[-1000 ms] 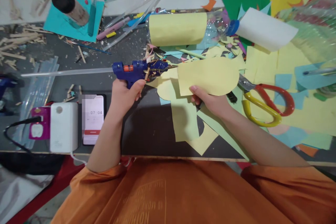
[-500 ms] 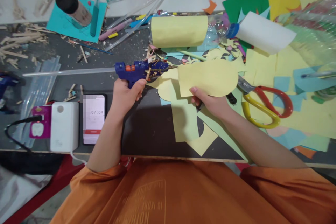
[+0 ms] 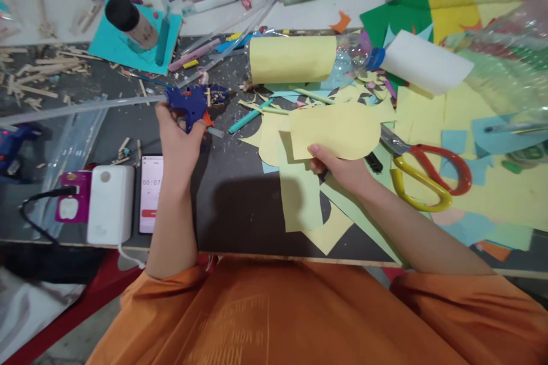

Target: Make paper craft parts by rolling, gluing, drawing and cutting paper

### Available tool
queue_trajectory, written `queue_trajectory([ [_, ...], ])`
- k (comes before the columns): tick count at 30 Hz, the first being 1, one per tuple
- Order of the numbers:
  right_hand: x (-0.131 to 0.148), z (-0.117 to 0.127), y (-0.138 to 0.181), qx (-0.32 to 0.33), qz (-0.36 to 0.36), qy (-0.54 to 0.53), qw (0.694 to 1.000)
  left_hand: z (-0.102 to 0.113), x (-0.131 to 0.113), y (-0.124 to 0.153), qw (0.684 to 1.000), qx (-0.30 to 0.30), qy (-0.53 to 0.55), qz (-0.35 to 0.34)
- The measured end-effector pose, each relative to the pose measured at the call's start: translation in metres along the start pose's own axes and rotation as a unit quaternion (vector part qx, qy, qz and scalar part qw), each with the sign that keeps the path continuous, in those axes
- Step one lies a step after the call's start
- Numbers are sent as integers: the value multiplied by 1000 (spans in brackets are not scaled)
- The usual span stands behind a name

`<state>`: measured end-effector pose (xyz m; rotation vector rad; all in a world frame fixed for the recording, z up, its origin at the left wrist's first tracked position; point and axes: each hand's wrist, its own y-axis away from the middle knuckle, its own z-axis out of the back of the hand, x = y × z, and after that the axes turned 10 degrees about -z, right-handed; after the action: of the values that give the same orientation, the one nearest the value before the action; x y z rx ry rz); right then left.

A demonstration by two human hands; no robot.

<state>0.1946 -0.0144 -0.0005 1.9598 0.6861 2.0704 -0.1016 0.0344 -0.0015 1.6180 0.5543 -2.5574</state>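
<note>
The left hand (image 3: 177, 145) has fingers wrapped round a glue gun (image 3: 190, 102); the right hand (image 3: 340, 168) pinches a card (image 3: 338, 128) over the worktop (image 3: 240, 199). A bottle (image 3: 293, 60) is already papered; the card, cut round, appears unattached.

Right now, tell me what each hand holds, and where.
The left hand has the glue gun around its handle; the right hand pinches the yellow paper at its near edge.
</note>
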Motion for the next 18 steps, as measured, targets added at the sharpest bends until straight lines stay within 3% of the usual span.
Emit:
queue_trajectory([
  [2,-1,1,-2,-11,-7,-21,1000,6,-1,-3,997,25,-74,0],
  [6,-5,4,-9,-60,11,-92,994,19,-12,-1,959,70,-274,23],
  [10,-5,3,-14,-124,30,-158,979,19,-26,5,938,38,-339,-63],
  [12,-4,2,-15,-130,24,-168,977,8,-35,9,939,29,-314,-139],
  [15,-3,3,-16,-136,1,-159,978,-27,-55,14,937,146,-232,-214],
  [18,-2,3,-17,-158,10,-155,975,-76,-78,13,927,246,-145,-244],
])
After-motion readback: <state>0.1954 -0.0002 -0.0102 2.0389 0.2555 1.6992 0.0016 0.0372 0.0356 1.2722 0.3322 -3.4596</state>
